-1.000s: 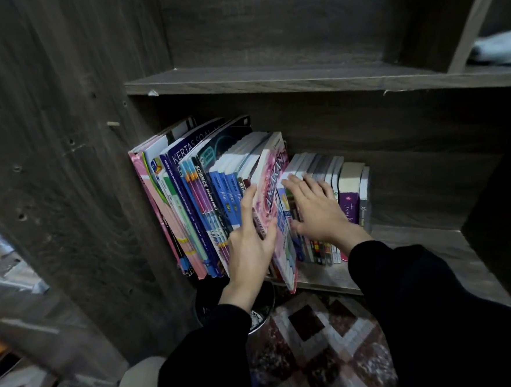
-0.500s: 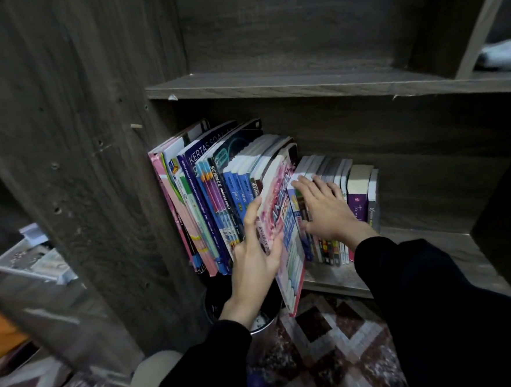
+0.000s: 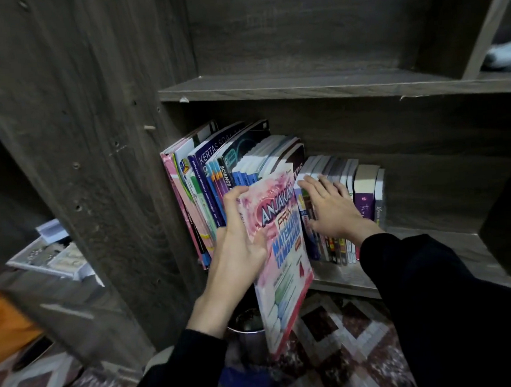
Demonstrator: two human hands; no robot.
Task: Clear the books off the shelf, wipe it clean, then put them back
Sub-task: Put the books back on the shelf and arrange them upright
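A row of books stands on the low wooden shelf. My left hand grips a pink workbook by its spine edge, and the book sticks halfway out past the shelf's front edge, tilted. Tall colourful workbooks lean against the left side panel. My right hand lies flat with fingers spread against the spines of the smaller paperbacks to the right, holding nothing.
An upper shelf board runs above the books. A metal cup stands on the patterned floor mat just below the pink book. A thick side panel is at the left, with a white tray beyond it.
My left hand has drawn the pink workbook out of the row toward me and downward. My right hand stays pressed on the smaller books. The view has shifted closer.
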